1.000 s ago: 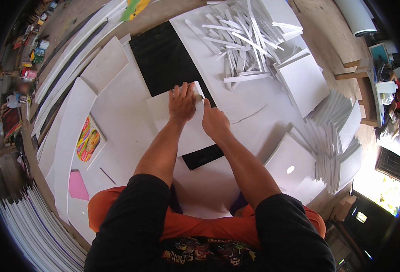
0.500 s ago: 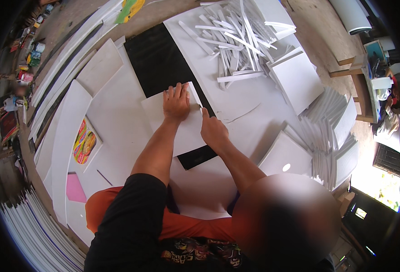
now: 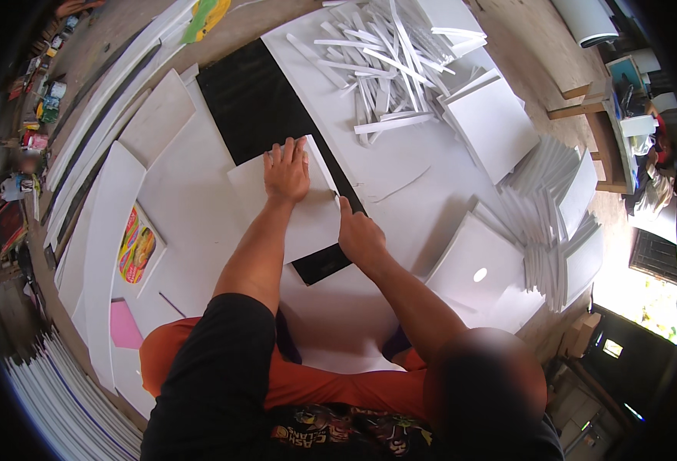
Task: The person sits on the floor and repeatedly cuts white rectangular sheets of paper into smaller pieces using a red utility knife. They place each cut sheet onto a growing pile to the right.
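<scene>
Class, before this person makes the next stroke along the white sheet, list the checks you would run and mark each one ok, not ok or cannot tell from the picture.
1. Left hand flat on the white sheet, holding it down: ok.
2. Black mat lies under the sheet where the right hand works: ok.
3. Right hand at the sheet's right edge, gripping a tool: cannot tell which tool; it is too small to make out.
4. Left fingers clear of the right edge: ok, they sit toward the far edge, apart from the right hand.
5. Pile of white strips away from the sheet: ok, it lies farther off.
</scene>
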A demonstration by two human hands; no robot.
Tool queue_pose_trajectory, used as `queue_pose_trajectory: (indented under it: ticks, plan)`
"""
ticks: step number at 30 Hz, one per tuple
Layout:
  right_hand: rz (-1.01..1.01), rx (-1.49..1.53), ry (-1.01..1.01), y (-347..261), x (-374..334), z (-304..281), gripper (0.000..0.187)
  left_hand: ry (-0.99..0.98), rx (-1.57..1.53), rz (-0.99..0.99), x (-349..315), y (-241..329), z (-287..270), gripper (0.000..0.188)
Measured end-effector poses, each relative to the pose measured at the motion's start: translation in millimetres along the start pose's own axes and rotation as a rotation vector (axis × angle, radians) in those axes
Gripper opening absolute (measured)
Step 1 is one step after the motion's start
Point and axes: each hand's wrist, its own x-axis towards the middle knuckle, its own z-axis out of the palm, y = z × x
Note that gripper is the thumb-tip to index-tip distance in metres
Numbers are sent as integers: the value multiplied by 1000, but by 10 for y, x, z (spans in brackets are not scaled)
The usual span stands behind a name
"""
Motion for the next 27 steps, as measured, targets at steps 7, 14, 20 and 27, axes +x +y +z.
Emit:
queue_pose_trajectory:
  ticks: [7,14,20,27]
  plan:
    - [43,-11,-40,71,-229,73,62,-128,45,-23,10,54,-117,48]
    - [103,29,-63,143,-497,172,67,-171,47,-28,27,31,-130,48]
    - [118,18,-72,220,-662,280,66,-183,38,-23,30,52,-160,49]
    - [107,18,-70,330,-836,351,61,-99,63,12,-1,-13,-56,53]
